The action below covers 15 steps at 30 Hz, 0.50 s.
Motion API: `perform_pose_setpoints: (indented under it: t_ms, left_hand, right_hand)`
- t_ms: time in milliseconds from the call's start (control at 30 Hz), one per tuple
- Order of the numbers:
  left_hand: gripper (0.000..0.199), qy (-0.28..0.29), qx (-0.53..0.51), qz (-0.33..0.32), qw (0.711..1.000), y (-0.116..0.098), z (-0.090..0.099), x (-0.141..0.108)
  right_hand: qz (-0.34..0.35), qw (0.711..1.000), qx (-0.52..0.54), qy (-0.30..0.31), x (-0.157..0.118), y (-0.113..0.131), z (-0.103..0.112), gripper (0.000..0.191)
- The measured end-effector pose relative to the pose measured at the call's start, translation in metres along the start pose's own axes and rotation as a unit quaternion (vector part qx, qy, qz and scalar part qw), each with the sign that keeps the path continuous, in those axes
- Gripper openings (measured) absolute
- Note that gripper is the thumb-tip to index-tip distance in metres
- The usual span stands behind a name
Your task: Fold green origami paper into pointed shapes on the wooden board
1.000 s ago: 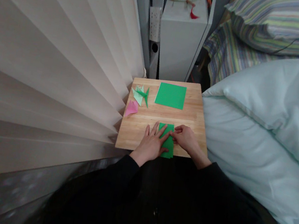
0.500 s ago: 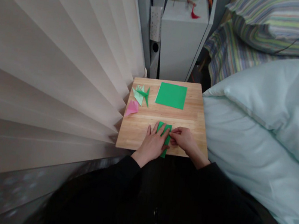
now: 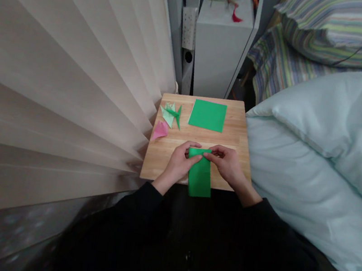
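Note:
A green sheet of origami paper (image 3: 200,177), folded into an upright strip, lies at the front of the small wooden table (image 3: 228,143), its lower end past the edge. My left hand (image 3: 180,159) grips its upper left, thumb on top and fingers behind the far edge. From the right, my right hand (image 3: 226,162) pinches the upper right corner, its thumb close to the left thumb. Farther back rests a flat green square of paper (image 3: 207,115). To its left are a pale green folded paper figure (image 3: 167,116), a darker green one (image 3: 177,116) and a pink one (image 3: 160,130).
A pleated curtain (image 3: 108,73) borders the table on the left. On the right is a bed with a pale blue quilt (image 3: 322,130) and striped pillows (image 3: 356,26). Behind the table stands a white cabinet (image 3: 218,50) with a red tassel (image 3: 236,15) on top.
My left hand has gone from lying flat on the folded paper to gripping its upper left. The right hand has shifted to the top corner, and the strip now shows more fully.

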State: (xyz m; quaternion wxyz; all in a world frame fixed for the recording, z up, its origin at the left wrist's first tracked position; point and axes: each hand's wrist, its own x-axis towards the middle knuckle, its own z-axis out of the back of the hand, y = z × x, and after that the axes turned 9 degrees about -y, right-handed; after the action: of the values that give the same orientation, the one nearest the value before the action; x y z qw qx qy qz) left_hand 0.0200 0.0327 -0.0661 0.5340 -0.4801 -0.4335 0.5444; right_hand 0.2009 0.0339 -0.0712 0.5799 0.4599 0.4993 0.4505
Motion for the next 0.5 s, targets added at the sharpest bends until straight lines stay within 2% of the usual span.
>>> perform_pose_setpoints:
  t_ms: [133, 500]
  left_hand:
    - [0.019, -0.024, -0.003, -0.039, 0.999, -0.007, -0.001, -0.002]
    - [0.028, -0.048, -0.08, 0.004, 0.996, -0.008, -0.001, -0.003]
  right_hand:
    - [-0.002, 0.998, 0.057, -0.004, 0.0, 0.001, -0.001, 0.026]
    - [0.003, 0.997, 0.078, -0.009, -0.005, 0.01, 0.0, 0.032]
